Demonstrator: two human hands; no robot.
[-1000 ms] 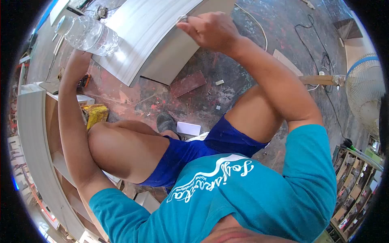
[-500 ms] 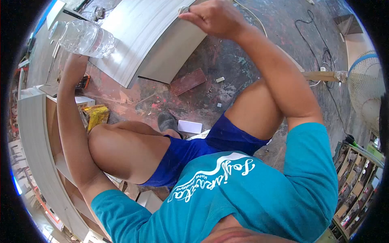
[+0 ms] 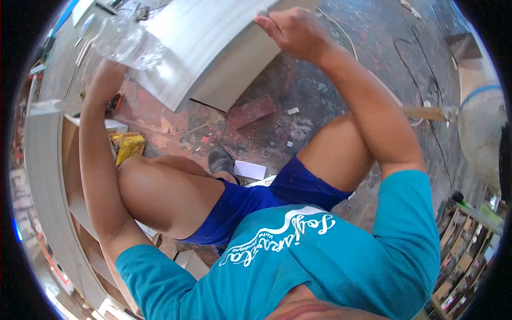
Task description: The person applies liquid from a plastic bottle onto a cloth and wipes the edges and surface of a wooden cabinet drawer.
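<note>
A clear plastic bottle (image 3: 125, 42) with a pale lid slants across the upper left of the head view, its base over the corner of a pale wood-grain panel unit (image 3: 186, 48). My left hand (image 3: 108, 80) is right against the bottle's lower side. Its fingers are hidden there, so I cannot tell whether they grip it. My right hand (image 3: 296, 34) is closed in a fist above the unit's right edge. A small greyish bit shows at its fingertips, too small to name.
A reddish-brown block (image 3: 252, 111) lies on the paint-stained floor beside a white rectangular piece (image 3: 249, 170). A yellow packet (image 3: 128, 145) is by my left knee, near an open shelf unit (image 3: 45, 160). A fan (image 3: 482, 122) and cables (image 3: 426, 69) are at right.
My right hand has moved right and slightly down. The bottle, my left hand and the unit appear shifted a little rightward in the view, and the bottle is now blurred.
</note>
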